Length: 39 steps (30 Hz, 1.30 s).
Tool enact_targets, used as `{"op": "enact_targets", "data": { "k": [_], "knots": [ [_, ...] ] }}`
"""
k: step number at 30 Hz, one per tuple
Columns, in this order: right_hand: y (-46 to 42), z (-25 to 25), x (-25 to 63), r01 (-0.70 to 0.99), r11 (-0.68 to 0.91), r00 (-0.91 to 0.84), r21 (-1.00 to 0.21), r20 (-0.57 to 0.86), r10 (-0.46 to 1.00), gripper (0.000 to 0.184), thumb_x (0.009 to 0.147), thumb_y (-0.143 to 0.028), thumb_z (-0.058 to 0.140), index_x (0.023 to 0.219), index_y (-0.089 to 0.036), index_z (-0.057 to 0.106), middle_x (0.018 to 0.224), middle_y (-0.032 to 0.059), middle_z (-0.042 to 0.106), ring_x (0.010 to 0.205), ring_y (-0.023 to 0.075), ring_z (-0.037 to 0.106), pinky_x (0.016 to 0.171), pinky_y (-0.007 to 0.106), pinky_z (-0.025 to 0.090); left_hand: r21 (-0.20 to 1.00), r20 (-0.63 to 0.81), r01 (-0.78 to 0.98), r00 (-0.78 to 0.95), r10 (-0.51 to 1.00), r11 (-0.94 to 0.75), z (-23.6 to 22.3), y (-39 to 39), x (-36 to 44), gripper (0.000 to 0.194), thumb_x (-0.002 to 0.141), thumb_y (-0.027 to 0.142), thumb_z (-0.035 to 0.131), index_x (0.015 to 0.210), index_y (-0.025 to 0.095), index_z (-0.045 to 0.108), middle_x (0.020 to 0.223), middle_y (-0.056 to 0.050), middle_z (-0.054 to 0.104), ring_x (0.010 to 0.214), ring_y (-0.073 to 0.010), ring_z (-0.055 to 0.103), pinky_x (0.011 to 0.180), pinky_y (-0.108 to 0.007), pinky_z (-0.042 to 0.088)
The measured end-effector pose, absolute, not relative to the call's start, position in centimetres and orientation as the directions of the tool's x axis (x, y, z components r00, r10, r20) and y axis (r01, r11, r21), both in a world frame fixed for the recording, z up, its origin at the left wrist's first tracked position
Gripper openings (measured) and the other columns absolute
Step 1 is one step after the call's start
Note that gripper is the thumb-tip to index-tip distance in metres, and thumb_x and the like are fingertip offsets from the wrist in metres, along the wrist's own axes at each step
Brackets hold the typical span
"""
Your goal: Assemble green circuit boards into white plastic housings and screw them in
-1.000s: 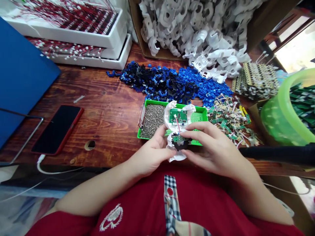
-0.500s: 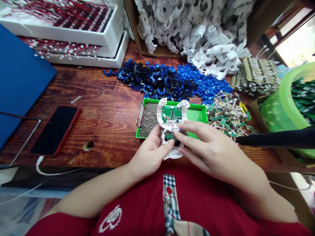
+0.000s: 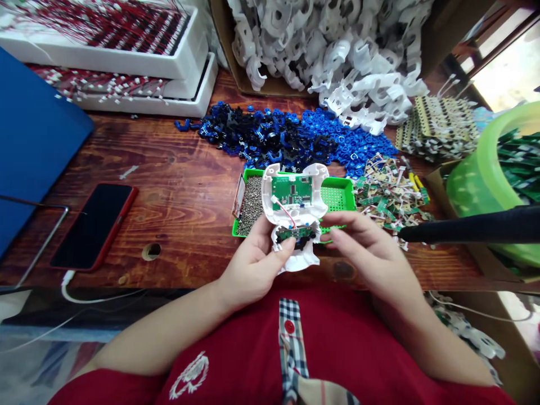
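My left hand (image 3: 259, 260) grips a white plastic game controller shell (image 3: 318, 209) from its left, thumb pressing on the lower half. A green circuit board (image 3: 291, 190) lies in the upper half, and a short red and white wire (image 3: 287, 211) runs down from it. In the lower half (image 3: 306, 260) sits a smaller green board (image 3: 291, 232) with black parts beside it. My right hand (image 3: 371, 247) is just right of the shell, thumb and fingers apart; whether its fingertips touch the shell is unclear.
Behind the shell stands a green tray (image 3: 348, 197) with small metal screws (image 3: 253, 197). Blue and black plastic parts (image 3: 270, 135), small circuit boards (image 3: 388, 197) and white shells (image 3: 363, 95) are piled beyond. A phone (image 3: 95, 225) lies left; a black bar (image 3: 468, 225) juts in from the right.
My right hand has drawn back to the right from the wire and lower half, its fingers parting. The shell, still in my left hand, has tipped to show more of its inside.
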State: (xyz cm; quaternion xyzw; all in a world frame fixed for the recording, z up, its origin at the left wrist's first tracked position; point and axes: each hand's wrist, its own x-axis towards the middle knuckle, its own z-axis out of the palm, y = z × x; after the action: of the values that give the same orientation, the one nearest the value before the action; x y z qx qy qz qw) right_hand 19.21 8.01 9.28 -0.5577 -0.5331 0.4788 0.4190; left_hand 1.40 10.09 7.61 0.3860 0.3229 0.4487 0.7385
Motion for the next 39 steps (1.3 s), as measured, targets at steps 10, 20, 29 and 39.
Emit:
{"op": "enact_targets", "data": {
  "k": [10,20,29,39],
  "knots": [
    [8.3,9.1,17.6,-0.015,-0.207,-0.168,-0.978,-0.202,0.965,0.016,0.081,-0.029,0.057,0.095,-0.021,0.058,0.086,0.0016,0.061,0.077,0.0112,0.058,0.072,0.024,0.050,0.915,-0.034,-0.361,0.376,0.926,0.180,7.3,9.5,1.4,0.044,0.085,0.016,0.056,0.127,0.028,0.048,0.128,-0.002,0.058,0.119,-0.0183,0.052,0.102,-0.028,0.042],
    [8.5,8.3,16.9,0.003,-0.086,-0.090,-0.996,-0.086,0.992,0.026,0.079,-0.020,0.053,0.105,-0.019,0.056,0.096,0.0036,0.062,0.087,0.0126,0.059,0.078,0.027,0.049,0.922,-0.129,-0.288,0.402,0.906,0.259,7.4,9.8,1.6,0.037,0.085,0.021,0.055,0.123,0.023,0.052,0.126,-0.004,0.060,0.115,-0.0203,0.056,0.097,-0.028,0.045],
    [8.5,7.8,17.1,0.108,-0.089,-0.065,-0.990,-0.096,0.993,0.025,0.080,-0.027,0.056,0.104,-0.021,0.054,0.078,0.0005,0.057,0.079,0.0137,0.058,0.073,0.027,0.050,0.948,-0.219,-0.128,0.395,0.892,0.290,7.8,10.2,1.2,0.034,0.083,0.027,0.059,0.115,0.017,0.059,0.117,-0.006,0.066,0.106,-0.0231,0.061,0.092,-0.031,0.047],
    [8.4,7.6,16.9,0.240,-0.019,-0.019,-0.971,-0.024,1.000,0.020,0.080,-0.023,0.053,0.099,-0.019,0.057,0.090,0.0040,0.059,0.079,0.0138,0.056,0.073,0.028,0.048,0.963,-0.221,-0.067,0.364,0.905,0.262,7.8,10.3,1.3,0.033,0.081,0.027,0.061,0.112,0.016,0.060,0.106,-0.006,0.070,0.096,-0.0223,0.065,0.085,-0.030,0.051]
  ]
}}
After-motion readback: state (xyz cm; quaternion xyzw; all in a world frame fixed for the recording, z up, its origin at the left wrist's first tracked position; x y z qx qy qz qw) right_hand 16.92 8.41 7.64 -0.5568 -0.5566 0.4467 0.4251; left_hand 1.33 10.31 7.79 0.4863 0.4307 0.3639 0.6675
